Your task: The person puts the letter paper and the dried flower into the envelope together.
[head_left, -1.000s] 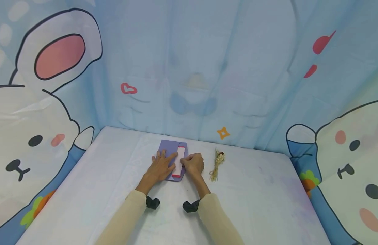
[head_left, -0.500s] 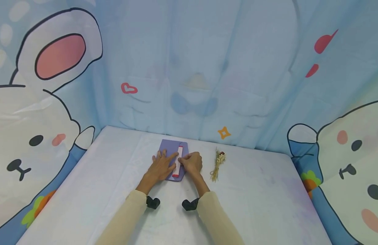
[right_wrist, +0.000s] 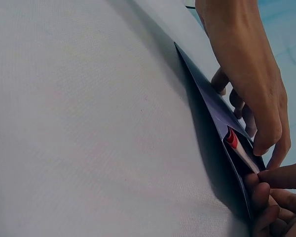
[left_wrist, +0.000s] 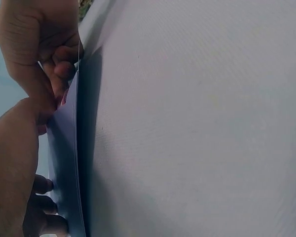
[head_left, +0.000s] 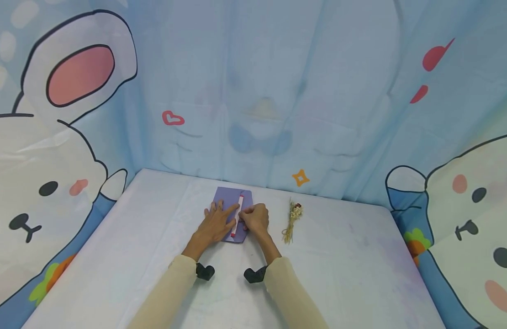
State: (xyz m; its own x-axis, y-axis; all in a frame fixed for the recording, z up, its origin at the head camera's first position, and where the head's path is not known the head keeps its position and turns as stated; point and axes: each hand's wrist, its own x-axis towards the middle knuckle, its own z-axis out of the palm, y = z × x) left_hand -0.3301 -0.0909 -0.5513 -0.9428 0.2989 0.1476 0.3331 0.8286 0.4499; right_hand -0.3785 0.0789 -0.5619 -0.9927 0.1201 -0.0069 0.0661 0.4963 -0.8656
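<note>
A flat purple envelope [head_left: 229,196] lies near the back of the table. A slit in it shows a long white paper [head_left: 240,202] with red ends, lying between the purple layers; its folded red end [right_wrist: 231,138] shows in the right wrist view. My left hand [head_left: 214,226] rests spread on the envelope's left part, index fingertip at the strip. Thumb and curled fingers of my right hand [head_left: 257,219] pinch the purple edge beside the slit. I cannot tell whether they also grip the paper. In the left wrist view, the envelope [left_wrist: 64,153] stands partly raised off the cloth.
To the right of the envelope lies a small bunch of dried flowers [head_left: 293,217]. A white cloth covers the table [head_left: 352,265]. Behind it hangs a blue curtain [head_left: 261,151] printed with cartoon animals.
The visible white strip has narrowed from its right side as the purple edge there moved left. My right hand has shifted slightly left; my left hand stays in place.
</note>
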